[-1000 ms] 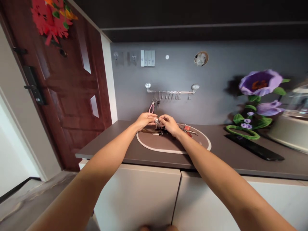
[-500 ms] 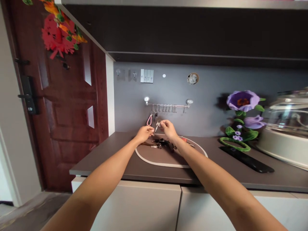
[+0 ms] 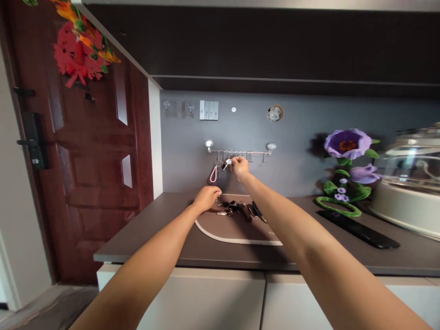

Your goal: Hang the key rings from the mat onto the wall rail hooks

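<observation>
My right hand [image 3: 241, 168] is raised to the hook rail [image 3: 240, 152] on the grey wall, its fingers pinched on a small bunch of silver keys [image 3: 228, 162] just below the hooks. Left of it, a key ring with a pink strap [image 3: 213, 174] hangs from the rail. My left hand [image 3: 206, 198] is lower, above the left side of the brown mat [image 3: 237, 231]. Its thumb and fingers are pressed together, and what they hold, if anything, is too small to make out. Several more keys [image 3: 233, 206] lie in a dark pile on the mat.
A purple flower ornament [image 3: 347, 172] stands on the counter [image 3: 147, 233] at right, with a black oblong object [image 3: 359, 229] before it and a clear-domed appliance [image 3: 409, 192] beyond. A dark shelf [image 3: 268, 46] overhangs the counter. The red-brown door [image 3: 92, 183] is left.
My right hand has moved up to the hooks with the keys. My left hand has dropped slightly, away from my right. The view has shifted a little.
</observation>
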Demonstrator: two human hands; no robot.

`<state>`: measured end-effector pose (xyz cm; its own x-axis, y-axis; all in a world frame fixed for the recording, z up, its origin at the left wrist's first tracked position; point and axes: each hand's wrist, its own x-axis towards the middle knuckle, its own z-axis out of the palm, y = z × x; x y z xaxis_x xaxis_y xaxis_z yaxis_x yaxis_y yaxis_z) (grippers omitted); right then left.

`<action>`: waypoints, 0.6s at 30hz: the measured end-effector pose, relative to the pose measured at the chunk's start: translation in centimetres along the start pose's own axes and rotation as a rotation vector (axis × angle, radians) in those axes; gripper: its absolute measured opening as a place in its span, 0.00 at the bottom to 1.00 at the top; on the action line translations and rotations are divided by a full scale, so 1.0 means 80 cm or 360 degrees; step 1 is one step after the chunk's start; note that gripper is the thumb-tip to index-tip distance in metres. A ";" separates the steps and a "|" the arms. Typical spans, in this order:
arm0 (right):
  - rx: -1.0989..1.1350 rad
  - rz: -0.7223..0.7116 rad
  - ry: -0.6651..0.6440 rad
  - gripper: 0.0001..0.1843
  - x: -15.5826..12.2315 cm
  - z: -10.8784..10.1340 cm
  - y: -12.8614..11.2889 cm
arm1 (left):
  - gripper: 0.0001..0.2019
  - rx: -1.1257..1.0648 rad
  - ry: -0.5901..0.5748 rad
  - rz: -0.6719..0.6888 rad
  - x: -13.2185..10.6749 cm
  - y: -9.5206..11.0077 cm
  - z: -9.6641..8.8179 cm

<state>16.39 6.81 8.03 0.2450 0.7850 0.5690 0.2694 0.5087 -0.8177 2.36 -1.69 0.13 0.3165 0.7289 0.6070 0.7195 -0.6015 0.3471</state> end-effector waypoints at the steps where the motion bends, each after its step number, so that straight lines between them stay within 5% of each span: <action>1: -0.0021 -0.0001 0.0012 0.13 0.004 0.003 0.002 | 0.11 -0.0001 -0.0003 0.0002 0.000 0.000 0.000; 18: -0.0071 0.0100 0.0044 0.13 0.008 0.017 0.022 | 0.10 0.0005 -0.0044 -0.0026 0.002 -0.008 0.000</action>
<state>15.73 8.71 6.80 0.2882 0.8046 0.5192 0.2937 0.4418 -0.8477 1.96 -1.13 -0.01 0.3216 0.7472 0.5815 0.7267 -0.5885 0.3544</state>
